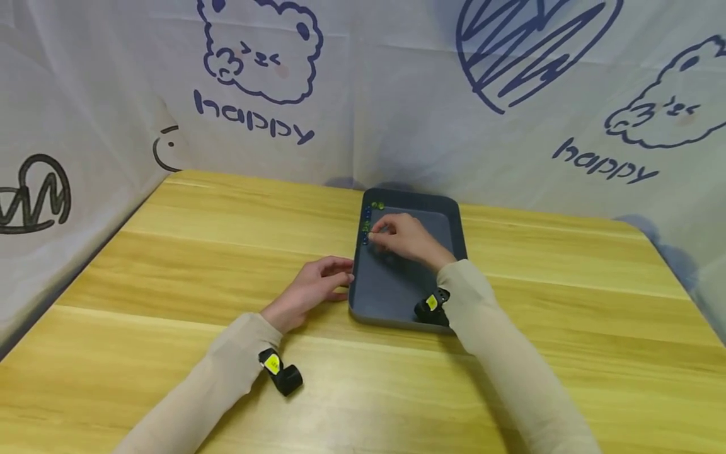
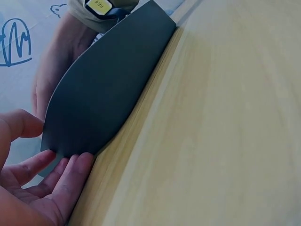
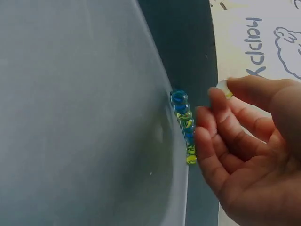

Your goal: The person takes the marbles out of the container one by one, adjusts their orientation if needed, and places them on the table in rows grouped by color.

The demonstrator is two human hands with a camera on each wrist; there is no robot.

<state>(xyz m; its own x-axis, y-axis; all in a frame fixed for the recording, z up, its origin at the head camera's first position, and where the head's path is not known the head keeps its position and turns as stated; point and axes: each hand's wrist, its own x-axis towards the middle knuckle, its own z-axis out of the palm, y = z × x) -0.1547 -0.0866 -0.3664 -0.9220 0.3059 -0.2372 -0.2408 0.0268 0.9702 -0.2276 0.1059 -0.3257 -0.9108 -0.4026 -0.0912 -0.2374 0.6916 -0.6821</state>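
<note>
Between thumb and index finger, my right hand [image 1: 405, 236] pinches a clear marble with a touch of yellow [image 3: 223, 88], held above the left side of a dark grey tray [image 1: 386, 293]. Blue and yellow-green glass marbles [image 3: 186, 123] stand in a row along that wall inside the tray, close to the curled lower fingers. Two more green marbles [image 1: 377, 205] sit at the far left corner. My left hand [image 1: 314, 284] is beside the tray, its fingertips [image 2: 83, 160] against the outer wall, fingers loosely bent.
The tray lies on a wood-grain table [image 1: 187, 252] near its back edge. Behind the table hangs a white cloth [image 1: 397, 82] with drawings and lettering. A black wrist camera [image 1: 280, 372] is strapped on the left sleeve, another [image 1: 432, 308] on the right.
</note>
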